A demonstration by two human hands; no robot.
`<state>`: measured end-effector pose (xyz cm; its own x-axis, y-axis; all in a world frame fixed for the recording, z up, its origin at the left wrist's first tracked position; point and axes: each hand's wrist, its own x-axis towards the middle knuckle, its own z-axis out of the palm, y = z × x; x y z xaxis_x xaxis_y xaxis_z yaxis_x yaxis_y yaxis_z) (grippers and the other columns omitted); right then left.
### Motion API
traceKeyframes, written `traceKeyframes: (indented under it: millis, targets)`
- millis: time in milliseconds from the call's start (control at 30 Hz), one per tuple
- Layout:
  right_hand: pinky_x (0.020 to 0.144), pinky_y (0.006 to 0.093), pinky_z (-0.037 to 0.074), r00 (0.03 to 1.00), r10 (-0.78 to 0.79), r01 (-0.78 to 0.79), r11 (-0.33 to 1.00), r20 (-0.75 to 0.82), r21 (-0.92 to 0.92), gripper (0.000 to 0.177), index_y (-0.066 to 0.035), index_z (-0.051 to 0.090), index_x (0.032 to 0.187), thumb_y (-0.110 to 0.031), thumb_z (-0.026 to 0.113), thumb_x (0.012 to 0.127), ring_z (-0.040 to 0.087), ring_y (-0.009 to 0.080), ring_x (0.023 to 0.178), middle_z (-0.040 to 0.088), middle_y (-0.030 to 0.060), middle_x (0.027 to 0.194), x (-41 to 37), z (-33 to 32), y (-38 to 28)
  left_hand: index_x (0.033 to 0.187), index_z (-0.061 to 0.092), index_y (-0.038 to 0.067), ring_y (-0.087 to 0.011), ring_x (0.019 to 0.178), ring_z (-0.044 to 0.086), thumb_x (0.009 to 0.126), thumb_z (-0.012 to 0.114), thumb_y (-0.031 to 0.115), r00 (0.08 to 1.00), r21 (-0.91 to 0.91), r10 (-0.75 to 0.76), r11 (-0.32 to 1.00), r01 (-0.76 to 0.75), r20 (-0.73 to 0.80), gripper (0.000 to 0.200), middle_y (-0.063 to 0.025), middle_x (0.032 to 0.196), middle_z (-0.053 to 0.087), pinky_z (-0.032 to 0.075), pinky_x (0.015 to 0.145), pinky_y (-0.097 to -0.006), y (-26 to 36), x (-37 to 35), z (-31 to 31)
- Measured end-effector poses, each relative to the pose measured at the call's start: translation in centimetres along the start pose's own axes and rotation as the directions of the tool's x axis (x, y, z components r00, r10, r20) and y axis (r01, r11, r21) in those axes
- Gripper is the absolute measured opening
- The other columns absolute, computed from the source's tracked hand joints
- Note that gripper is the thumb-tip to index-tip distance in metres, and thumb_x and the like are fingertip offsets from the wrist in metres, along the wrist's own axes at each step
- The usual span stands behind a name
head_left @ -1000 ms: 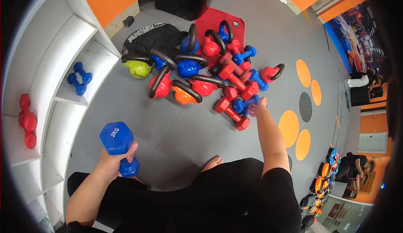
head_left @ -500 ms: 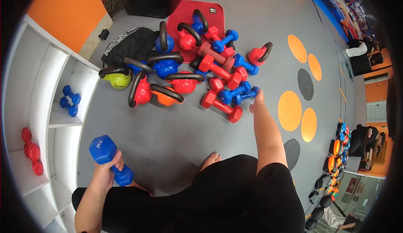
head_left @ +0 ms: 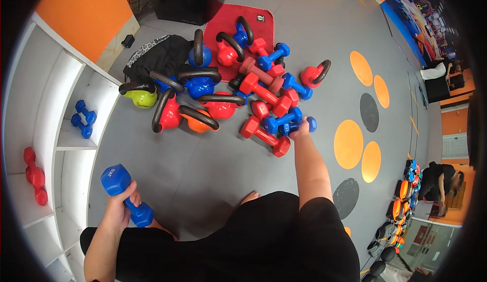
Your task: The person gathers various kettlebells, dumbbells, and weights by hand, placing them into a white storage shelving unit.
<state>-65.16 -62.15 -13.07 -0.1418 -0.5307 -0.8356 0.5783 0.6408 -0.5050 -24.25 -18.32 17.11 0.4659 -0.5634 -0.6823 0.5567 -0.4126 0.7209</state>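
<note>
A blue dumbbell marked 2KG (head_left: 115,179) is in my left hand (head_left: 119,208), whose fingers wrap round its handle, off the floor beside the shelf. My right hand (head_left: 301,129) reaches to the near right edge of the heap and closes round the handle of another blue dumbbell (head_left: 312,124). Part of that handle is hidden by the fingers. Touching its far side is a further blue dumbbell (head_left: 282,120). A red dumbbell (head_left: 265,137) lies just left of my right hand. More red and blue dumbbells are piled behind.
Several kettlebells (head_left: 221,106) stand left of the dumbbells, some on a red mat (head_left: 262,27). A white shelf (head_left: 71,74) on the left holds blue dumbbells (head_left: 83,119) and red dumbbells (head_left: 35,176). A person (head_left: 440,183) bends at the far right.
My right hand has moved from the end of the blue dumbbell onto its handle and closed round it. The left hand still holds its dumbbell, slightly further left in view.
</note>
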Motion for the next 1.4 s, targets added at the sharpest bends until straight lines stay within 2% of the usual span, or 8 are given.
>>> traceKeyframes:
  millis: [100, 167, 367, 500, 867, 1067, 1233, 1400]
  targets:
    - [0.106, 0.0504, 0.038, 0.942, -0.072, 0.097, 0.993, -0.328, 0.061, 0.047, -0.010, 0.053, 0.127, -0.048, 0.052, 0.099, 0.051, 0.0315, 0.126, 0.055, 0.0105, 0.135, 5.5, -1.6, -0.4, 0.090, 0.056, 0.009, -0.0146, 0.058, 0.052, 0.088, 0.074, 0.022, 1.000, -0.006, -0.004, 1.000, 0.004, -0.019, 0.022, -0.0012, 0.062, 0.051, 0.043, 0.065, -0.0301, 0.1, -0.6, 0.1]
    - [0.063, 0.0409, 0.047, 0.908, -0.131, 0.245, 0.937, -0.399, 0.249, 0.022, -0.006, 0.054, 0.099, -0.025, 0.063, 0.094, 0.052, 0.0212, 0.069, 0.051, 0.0063, 0.079, 2.9, -2.1, -1.3, 0.090, 0.056, 0.009, -0.0147, 0.058, 0.052, 0.088, 0.075, 0.021, 1.000, -0.017, -0.005, 1.000, 0.004, -0.008, 0.022, -0.0013, 0.062, 0.052, 0.043, 0.064, -0.0301, 0.0, -0.9, -0.2]
    - [0.050, 0.0363, 0.043, 0.831, -0.453, 0.491, 0.870, -0.323, 0.041, 0.020, -0.008, 0.047, 0.084, -0.014, 0.066, 0.086, 0.048, 0.0192, 0.052, 0.048, 0.0043, 0.063, -5.8, -2.8, -6.9, 0.096, 0.053, 0.009, -0.0143, 0.057, 0.052, 0.091, 0.070, 0.018, 0.999, -0.029, -0.035, 0.999, 0.036, 0.035, 0.020, -0.0008, 0.062, 0.049, 0.043, 0.062, -0.0304, 0.9, -0.7, -1.3]
    - [0.053, 0.0314, 0.041, 0.842, -0.536, 0.540, 0.840, 0.065, -0.055, 0.015, -0.013, 0.049, 0.088, -0.013, 0.064, 0.087, 0.045, 0.0165, 0.057, 0.044, 0.0019, 0.064, -13.5, -0.9, -8.6, 0.087, 0.056, 0.010, -0.0134, 0.058, 0.051, 0.090, 0.072, 0.017, 0.997, 0.009, -0.009, 1.000, 0.009, 0.079, 0.018, 0.0001, 0.062, 0.049, 0.041, 0.061, -0.0289, 2.7, -0.4, -2.4]
    - [0.058, 0.0295, 0.044, 0.558, 0.170, 0.543, 0.665, 0.812, -0.513, 0.017, -0.005, 0.057, 0.089, -0.001, 0.069, 0.078, 0.056, 0.0156, 0.059, 0.058, 0.0047, 0.071, -48.6, 17.3, 13.2, 0.083, 0.058, 0.013, -0.0070, 0.056, 0.049, 0.087, 0.081, 0.024, 0.944, -0.087, 0.298, 0.954, -0.288, 0.145, 0.025, 0.0028, 0.065, 0.054, 0.039, 0.054, -0.0253, 7.5, -0.3, -6.2]
    - [0.060, 0.0306, 0.043, 0.368, 0.505, 0.596, 0.516, 0.780, -0.615, 0.018, -0.007, 0.055, 0.092, 0.000, 0.069, 0.083, 0.055, 0.0161, 0.060, 0.054, 0.0043, 0.067, -52.1, 21.3, 25.4, 0.091, 0.062, 0.012, -0.0079, 0.058, 0.050, 0.086, 0.080, 0.026, 0.938, -0.075, 0.323, 0.946, -0.315, 0.126, 0.024, 0.0022, 0.071, 0.057, 0.040, 0.055, -0.0267, 7.7, -0.3, -10.6]
    - [0.056, 0.0289, 0.041, 0.419, 0.456, 0.643, 0.462, 0.785, -0.611, 0.016, -0.007, 0.057, 0.093, -0.002, 0.068, 0.082, 0.054, 0.0146, 0.057, 0.053, 0.0025, 0.064, -46.9, 21.3, 33.0, 0.075, 0.059, 0.011, -0.0119, 0.056, 0.052, 0.084, 0.078, 0.022, 0.985, 0.200, 0.172, 0.966, -0.162, -0.029, 0.023, -0.0005, 0.060, 0.054, 0.041, 0.057, -0.0296, 3.7, 4.6, -16.7]
    - [0.048, 0.0305, 0.042, 0.565, 0.555, 0.573, 0.268, 0.610, -0.774, 0.015, -0.007, 0.058, 0.089, -0.006, 0.070, 0.081, 0.054, 0.0150, 0.052, 0.054, 0.0035, 0.062, -39.0, 18.0, 40.0, 0.076, 0.059, 0.009, -0.0161, 0.054, 0.056, 0.082, 0.072, 0.018, 0.980, 0.097, -0.060, 0.992, 0.080, -0.190, 0.017, -0.0043, 0.063, 0.057, 0.045, 0.050, -0.0342, -8.5, 13.6, -25.1]
